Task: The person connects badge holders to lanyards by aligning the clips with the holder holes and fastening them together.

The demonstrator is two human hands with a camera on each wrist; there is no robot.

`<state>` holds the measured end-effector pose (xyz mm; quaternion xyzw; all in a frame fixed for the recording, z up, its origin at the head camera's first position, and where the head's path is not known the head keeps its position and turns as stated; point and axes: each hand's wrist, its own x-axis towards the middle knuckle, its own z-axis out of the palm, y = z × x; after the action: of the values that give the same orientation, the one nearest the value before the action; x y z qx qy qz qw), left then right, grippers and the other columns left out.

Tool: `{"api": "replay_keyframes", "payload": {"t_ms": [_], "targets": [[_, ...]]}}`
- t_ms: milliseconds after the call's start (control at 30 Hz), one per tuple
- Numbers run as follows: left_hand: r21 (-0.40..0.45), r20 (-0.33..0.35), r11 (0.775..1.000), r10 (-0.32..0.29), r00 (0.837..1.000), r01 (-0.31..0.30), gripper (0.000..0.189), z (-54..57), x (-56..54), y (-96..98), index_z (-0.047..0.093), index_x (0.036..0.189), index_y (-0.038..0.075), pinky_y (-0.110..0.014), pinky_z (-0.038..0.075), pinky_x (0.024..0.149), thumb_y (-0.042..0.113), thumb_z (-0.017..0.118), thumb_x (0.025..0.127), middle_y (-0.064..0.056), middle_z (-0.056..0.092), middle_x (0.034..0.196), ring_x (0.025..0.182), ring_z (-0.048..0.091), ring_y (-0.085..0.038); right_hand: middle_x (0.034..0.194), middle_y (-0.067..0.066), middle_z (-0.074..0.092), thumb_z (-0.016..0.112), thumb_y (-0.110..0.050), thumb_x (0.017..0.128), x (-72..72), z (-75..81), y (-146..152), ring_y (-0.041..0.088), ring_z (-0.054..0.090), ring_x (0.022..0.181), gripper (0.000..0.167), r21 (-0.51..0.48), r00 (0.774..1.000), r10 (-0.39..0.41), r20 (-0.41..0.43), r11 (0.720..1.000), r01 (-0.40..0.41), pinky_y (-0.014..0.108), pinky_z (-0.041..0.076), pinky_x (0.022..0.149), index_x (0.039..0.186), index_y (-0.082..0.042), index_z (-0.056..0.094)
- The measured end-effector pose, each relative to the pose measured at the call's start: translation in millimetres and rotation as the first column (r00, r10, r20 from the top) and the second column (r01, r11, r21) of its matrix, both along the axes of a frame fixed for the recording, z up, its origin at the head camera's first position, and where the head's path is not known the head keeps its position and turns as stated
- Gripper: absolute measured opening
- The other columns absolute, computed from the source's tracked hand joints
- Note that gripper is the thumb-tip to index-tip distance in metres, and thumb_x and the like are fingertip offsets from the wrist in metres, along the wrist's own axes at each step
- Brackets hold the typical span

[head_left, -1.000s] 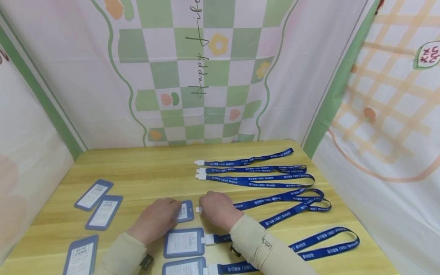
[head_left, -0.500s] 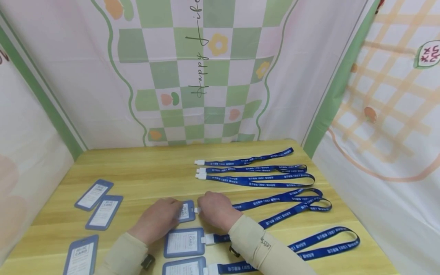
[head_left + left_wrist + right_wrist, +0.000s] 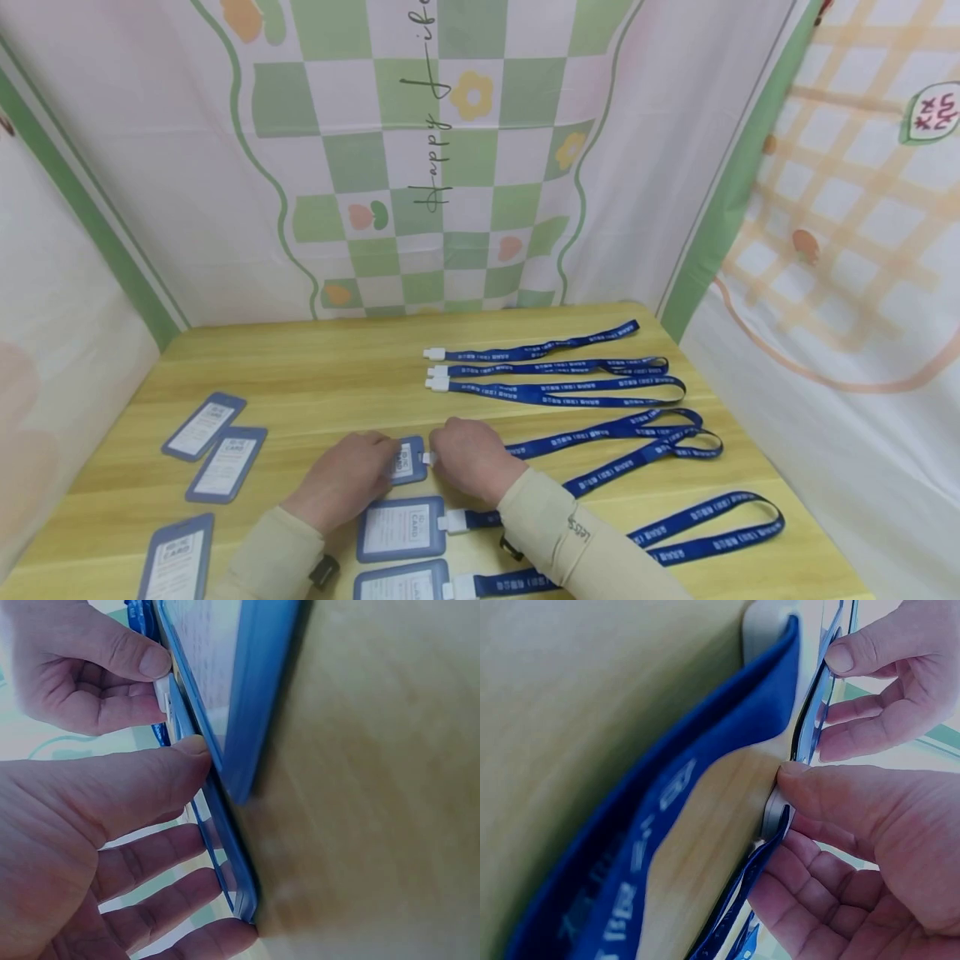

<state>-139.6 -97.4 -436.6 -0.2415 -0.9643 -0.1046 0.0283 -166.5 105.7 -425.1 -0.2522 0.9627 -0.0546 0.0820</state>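
Observation:
My left hand (image 3: pixel 345 479) grips a blue-framed badge holder (image 3: pixel 408 461) by its sides, thumb on the near edge and fingers along the far one. At the holder's slotted end, my right hand (image 3: pixel 472 458) pinches the white plastic clip (image 3: pixel 775 814) of a blue lanyard (image 3: pixel 558 439) between thumb and fingers. Clip tip and slot end meet in the head view; whether the tip passes through the slot cannot be made out. The lanyard's strap trails right across the table. Just nearer lies another badge holder (image 3: pixel 401 530) joined to a white clip (image 3: pixel 452 522).
A further badge holder (image 3: pixel 401 582) with its lanyard lies at the front edge of view. Three loose badge holders, one of them here (image 3: pixel 177 557), lie at left. Behind the hands, several lanyards (image 3: pixel 555 387) stretch across the wooden table (image 3: pixel 315 358).
The badge holder has shifted slightly right and the white clip slightly left, closing the small gap between them. Over the last half second the hands have hardly moved.

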Motion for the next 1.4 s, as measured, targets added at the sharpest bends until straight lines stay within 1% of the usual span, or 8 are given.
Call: {"api": "replay_keyframes", "payload": {"t_ms": [200,467,667,933,1033,1167,1267,1400], "targets": [[0.000,-0.018,1.000,-0.009,1.000,0.009,0.032,-0.8,0.1,0.0,0.073,0.117,0.007,-0.048,0.062,0.088,0.010,0.080,0.085,-0.011,0.076,0.105,0.095,0.072,-0.031,0.080,-0.003,0.062,0.067,-0.024,0.100,-1.3,-0.1,-1.0,0.010,0.055,0.067,0.011,-0.008,1.000,0.008,0.007,1.000,-0.008,0.025,0.054,0.061,0.101,-0.016,0.075],[-0.011,-0.033,1.000,-0.015,0.999,0.015,0.037,-1.2,1.9,0.4,0.072,0.118,0.005,-0.045,0.063,0.082,0.011,0.083,0.083,-0.010,0.076,0.099,0.087,0.072,-0.029,0.080,-0.003,0.063,0.069,-0.024,0.099,-1.0,0.0,-1.8,0.010,0.056,0.067,0.009,0.003,1.000,0.021,-0.014,1.000,-0.021,0.025,0.055,0.063,0.100,-0.017,0.075],[-0.004,-0.026,1.000,-0.008,1.000,0.008,0.039,-1.7,0.9,0.3,0.073,0.118,0.006,-0.045,0.063,0.083,0.013,0.085,0.081,-0.009,0.077,0.100,0.087,0.072,-0.028,0.080,-0.003,0.063,0.070,-0.023,0.098,-1.4,0.7,-3.2,0.010,0.056,0.067,0.007,0.003,1.000,0.021,-0.008,1.000,-0.021,0.025,0.055,0.063,0.098,-0.018,0.075],[0.027,-0.003,1.000,-0.013,1.000,0.013,0.037,-3.5,2.3,-1.2,0.075,0.117,0.010,-0.042,0.063,0.082,0.010,0.084,0.081,-0.004,0.077,0.099,0.087,0.072,-0.025,0.077,-0.004,0.062,0.070,-0.022,0.098,-1.3,0.6,-5.7,0.009,0.055,0.066,0.008,-0.005,0.999,0.036,-0.004,0.999,-0.036,0.024,0.055,0.063,0.092,-0.018,0.074],[0.027,-0.017,0.999,-0.027,0.999,0.028,0.035,-3.7,2.7,-1.9,0.075,0.115,0.011,-0.040,0.063,0.080,0.010,0.084,0.081,-0.002,0.077,0.096,0.085,0.072,-0.023,0.077,-0.005,0.062,0.070,-0.021,0.098,-1.7,0.3,-6.7,0.009,0.056,0.067,0.009,0.001,0.999,0.039,-0.005,0.999,-0.039,0.024,0.055,0.064,0.091,-0.019,0.075],[0.015,-0.050,0.999,-0.049,0.998,0.049,0.035,-4.8,2.1,-2.7,0.075,0.115,0.012,-0.038,0.063,0.078,0.011,0.084,0.081,0.000,0.076,0.094,0.083,0.071,-0.021,0.079,-0.005,0.065,0.071,-0.019,0.097,-3.4,0.2,-7.7,0.008,0.057,0.070,0.007,0.012,0.997,0.069,-0.031,0.998,-0.069,0.025,0.057,0.068,0.094,-0.019,0.077],[0.014,-0.060,0.998,-0.057,0.997,0.058,0.037,-6.1,1.6,-3.2,0.075,0.116,0.012,-0.037,0.063,0.077,0.012,0.085,0.080,0.001,0.076,0.094,0.082,0.071,-0.020,0.080,-0.005,0.066,0.072,-0.019,0.096,-4.2,1.0,-8.0,0.009,0.059,0.071,0.006,0.023,0.996,0.085,-0.041,0.996,-0.084,0.025,0.058,0.070,0.097,-0.019,0.078],[0.015,-0.064,0.998,-0.060,0.996,0.061,0.037,-6.7,1.2,-3.3,0.075,0.115,0.013,-0.036,0.063,0.076,0.012,0.085,0.080,0.002,0.076,0.093,0.082,0.071,-0.019,0.081,-0.005,0.066,0.072,-0.020,0.097,-4.9,2.0,-8.2,0.009,0.059,0.071,0.006,0.034,0.996,0.085,-0.037,0.996,-0.084,0.025,0.058,0.070,0.098,-0.019,0.078]]}}
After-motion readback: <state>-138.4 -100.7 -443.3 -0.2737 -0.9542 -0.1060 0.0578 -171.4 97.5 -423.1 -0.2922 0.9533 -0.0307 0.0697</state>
